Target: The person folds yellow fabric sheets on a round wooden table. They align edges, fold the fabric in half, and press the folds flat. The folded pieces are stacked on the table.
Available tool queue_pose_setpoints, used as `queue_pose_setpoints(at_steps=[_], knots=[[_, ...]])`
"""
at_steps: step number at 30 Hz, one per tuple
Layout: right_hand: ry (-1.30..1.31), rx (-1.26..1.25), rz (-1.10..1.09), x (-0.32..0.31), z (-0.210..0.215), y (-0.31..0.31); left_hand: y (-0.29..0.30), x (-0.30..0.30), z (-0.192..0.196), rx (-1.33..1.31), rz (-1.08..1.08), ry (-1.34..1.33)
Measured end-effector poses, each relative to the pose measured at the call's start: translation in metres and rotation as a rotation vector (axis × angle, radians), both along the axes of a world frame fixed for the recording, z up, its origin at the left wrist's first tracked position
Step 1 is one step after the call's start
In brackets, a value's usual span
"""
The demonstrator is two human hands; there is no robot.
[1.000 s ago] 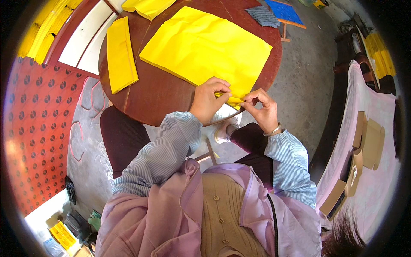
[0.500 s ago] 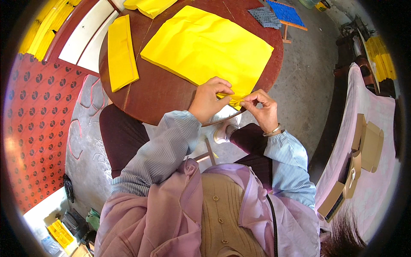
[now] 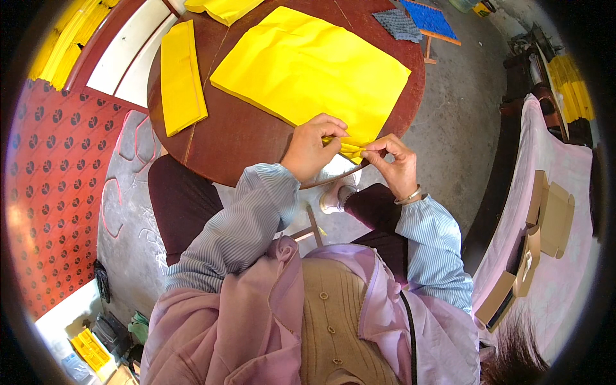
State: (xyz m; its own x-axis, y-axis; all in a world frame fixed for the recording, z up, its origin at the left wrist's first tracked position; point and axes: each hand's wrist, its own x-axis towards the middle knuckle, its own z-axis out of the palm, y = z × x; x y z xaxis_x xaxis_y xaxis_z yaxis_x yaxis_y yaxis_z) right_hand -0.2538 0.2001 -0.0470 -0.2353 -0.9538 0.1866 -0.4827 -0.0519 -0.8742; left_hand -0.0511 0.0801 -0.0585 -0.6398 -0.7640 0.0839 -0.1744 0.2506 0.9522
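Observation:
A flat stack of bright yellow, cloth-like sheets (image 3: 314, 67) lies on the round brown table (image 3: 240, 151). At its near corner, by the table's edge, the material is gathered into small folds. My right hand (image 3: 394, 163) pinches that corner between thumb and forefinger. My left hand (image 3: 313, 149) is curled on the near edge just to the left, thumb and fingers closed on the yellow material. Whether they hold one layer or more cannot be made out.
A folded yellow strip (image 3: 181, 80) lies on the table's left side, and another yellow piece (image 3: 224, 8) at the far edge. A grey textured cloth (image 3: 398, 25) sits at the far right, beside a small blue-topped stool (image 3: 431, 22). Opened cardboard boxes (image 3: 555, 221) rest on a pink-covered surface.
My left hand has shifted very slightly, and the folds at the pinched corner look a little more spread. My right hand stays nearly still on the corner.

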Motion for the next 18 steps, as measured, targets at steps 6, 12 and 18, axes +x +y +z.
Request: queue_pose_setpoints(at_steps=[6,12,18], knots=[[-0.017,0.013,-0.013,-0.0010,-0.0039,-0.0007,-0.0013,0.0032,-0.0005,-0.038,-0.049,0.012],[-0.071,-0.022,-0.011,0.0003,-0.0085,0.0001,0.0046,-0.0048,-0.0025,-0.059,0.063,-0.012],[0.034,-0.051,0.034,-0.0001,-0.0002,0.0021,0.0039,-0.0040,-0.0031,-0.030,0.071,0.012]])
